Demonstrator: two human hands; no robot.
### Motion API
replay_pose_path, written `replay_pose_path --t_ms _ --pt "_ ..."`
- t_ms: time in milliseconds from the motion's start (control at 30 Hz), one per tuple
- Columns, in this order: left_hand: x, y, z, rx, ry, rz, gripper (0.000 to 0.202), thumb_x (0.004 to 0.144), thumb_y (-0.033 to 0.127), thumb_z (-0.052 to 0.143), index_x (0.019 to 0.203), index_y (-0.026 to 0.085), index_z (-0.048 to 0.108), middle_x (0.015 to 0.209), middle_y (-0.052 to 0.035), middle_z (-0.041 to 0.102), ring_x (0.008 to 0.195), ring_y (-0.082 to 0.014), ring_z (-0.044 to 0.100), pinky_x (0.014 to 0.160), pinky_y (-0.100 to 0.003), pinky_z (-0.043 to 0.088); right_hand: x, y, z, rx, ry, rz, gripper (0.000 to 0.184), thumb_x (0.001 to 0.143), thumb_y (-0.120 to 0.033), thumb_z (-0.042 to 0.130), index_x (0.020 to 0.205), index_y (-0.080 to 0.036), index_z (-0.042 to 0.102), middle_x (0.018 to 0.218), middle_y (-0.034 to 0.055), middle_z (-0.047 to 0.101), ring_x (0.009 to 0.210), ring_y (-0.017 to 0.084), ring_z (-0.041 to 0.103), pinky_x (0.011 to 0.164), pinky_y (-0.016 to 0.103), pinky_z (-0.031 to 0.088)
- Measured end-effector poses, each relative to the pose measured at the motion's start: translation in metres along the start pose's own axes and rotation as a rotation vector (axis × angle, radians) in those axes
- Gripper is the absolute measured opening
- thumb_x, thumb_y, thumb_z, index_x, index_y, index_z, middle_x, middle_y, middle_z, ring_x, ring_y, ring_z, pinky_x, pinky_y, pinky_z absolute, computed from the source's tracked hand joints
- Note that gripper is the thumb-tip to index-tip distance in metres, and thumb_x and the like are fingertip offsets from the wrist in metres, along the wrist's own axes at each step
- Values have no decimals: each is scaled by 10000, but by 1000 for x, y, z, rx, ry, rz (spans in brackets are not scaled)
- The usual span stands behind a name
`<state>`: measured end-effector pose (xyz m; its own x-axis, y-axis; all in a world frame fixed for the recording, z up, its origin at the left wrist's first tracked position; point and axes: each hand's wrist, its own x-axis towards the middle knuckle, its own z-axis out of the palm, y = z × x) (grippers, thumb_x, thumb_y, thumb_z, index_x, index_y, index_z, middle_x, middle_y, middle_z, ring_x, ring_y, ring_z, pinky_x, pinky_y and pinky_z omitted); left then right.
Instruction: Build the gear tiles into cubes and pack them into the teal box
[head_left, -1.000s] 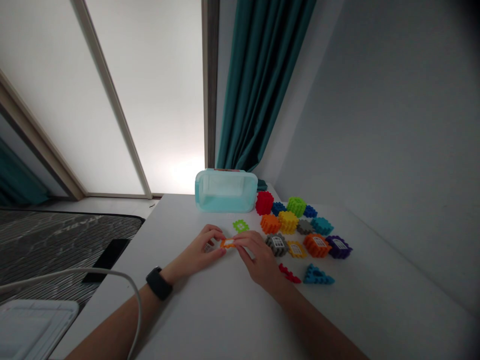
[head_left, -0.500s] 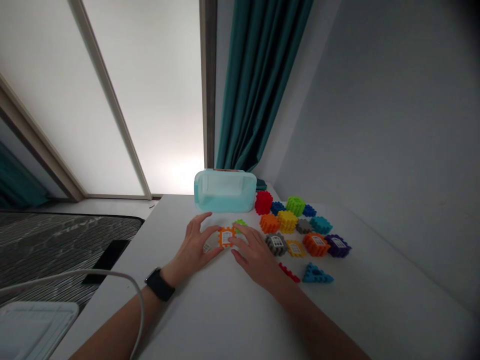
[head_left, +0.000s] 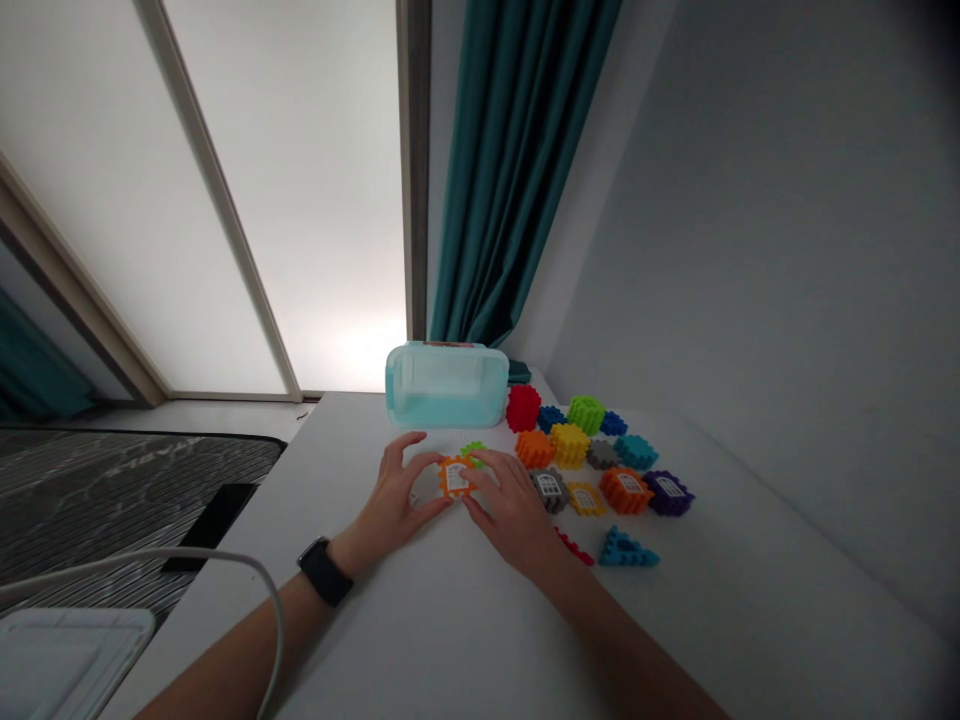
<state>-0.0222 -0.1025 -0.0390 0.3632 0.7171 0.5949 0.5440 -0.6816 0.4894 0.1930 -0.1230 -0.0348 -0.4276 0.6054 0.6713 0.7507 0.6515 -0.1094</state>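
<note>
An orange square building tile (head_left: 455,477) with notched edges and a white window insert is held between my two hands. My left hand (head_left: 397,492) pinches its left side with thumb and index finger. From the right, my right hand (head_left: 510,500) grips the opposite edge, its fingers covering part of the tile. A light green notched piece (head_left: 474,452) shows just behind the orange tile, partly hidden by my right fingers. Beside my left fingers lies a small pale piece, mostly hidden. A black watch (head_left: 324,571) is on my left wrist.
Right of my hands stand stacks of notched tiles, among them yellow (head_left: 570,446), grey (head_left: 551,490), purple (head_left: 670,493) and red (head_left: 523,408). A blue triangle (head_left: 628,548) lies nearer. A translucent teal bin (head_left: 448,408) stands behind. A white cable (head_left: 255,562) crosses my left forearm.
The orange tile has tilted slightly between my fingers. Both hands keep nearly the same place and grip; the whole view has shifted a little.
</note>
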Motion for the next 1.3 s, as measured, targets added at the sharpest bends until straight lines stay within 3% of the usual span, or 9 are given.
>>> replay_pose_path --t_ms 400,867,1067,1300 --pt "27 27 21 19 40 31 411 842 316 700 1205 242 522 1321 -127 441 1250 -298 461 1057 -508 424 -2 20 -31 -93 47 8 239 956 -206 524 1173 -213 626 1215 111 643 1157 274 546 1010 497 448" --pt "91 84 101 50 -159 164 376 818 372 729 1138 224 600 1249 -107 535 1211 -312 474 1009 -505 410 -68 99 -97 -52 127 198 196 963 -281 533 1101 -216 656 1174 103 679 1145 263 579 1004 484 462" --pt "113 105 129 74 -234 215 379 803 466 720 1073 212 642 1256 -117 527 1214 -328 464 1011 -519 405 -92 122 -110 -13 115 283 183 947 -290 562 1083 -213 658 1155 103 688 1118 253 600 985 474 470" --pt "128 113 156 135 -298 257 401 770 497 739 1063 236 655 1235 -96 553 1166 -322 490 986 -515 409 -112 143 -116 31 132 359 170 938 -258 563 1071 -221 662 1159 105 694 1110 255 606 981 489 470"
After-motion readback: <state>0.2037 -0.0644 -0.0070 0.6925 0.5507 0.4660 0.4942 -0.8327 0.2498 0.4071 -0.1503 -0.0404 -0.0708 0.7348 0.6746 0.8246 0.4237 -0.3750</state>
